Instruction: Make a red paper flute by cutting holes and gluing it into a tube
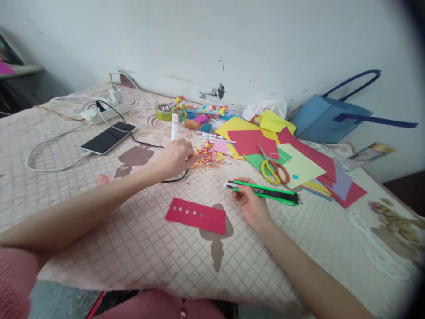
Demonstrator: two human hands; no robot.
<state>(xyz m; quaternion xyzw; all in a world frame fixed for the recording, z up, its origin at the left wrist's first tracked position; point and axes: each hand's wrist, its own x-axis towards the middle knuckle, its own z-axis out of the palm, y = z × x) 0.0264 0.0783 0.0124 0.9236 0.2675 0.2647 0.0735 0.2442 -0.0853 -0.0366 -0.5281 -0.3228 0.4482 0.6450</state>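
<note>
My right hand (pixel 251 204) grips a green and black utility knife (pixel 265 192) that lies nearly flat over the table, its blade end pointing left. My left hand (pixel 175 157) reaches forward to a heap of colored paper scraps (pixel 208 158), fingers curled in a pinch at the heap's edge; what they hold is hidden. A white glue stick (pixel 174 127) stands just behind that hand. A red paper strip (pixel 196 215) with a row of punched holes lies flat between my arms.
Yellow-and-orange scissors (pixel 274 171) rest on a pile of colored paper sheets (pixel 282 150) at the right. A phone (pixel 108 138), power strip (pixel 108 111) and cables lie at the left. A blue bag (pixel 327 118) leans on the wall. Craft bits (pixel 195 111) line the back.
</note>
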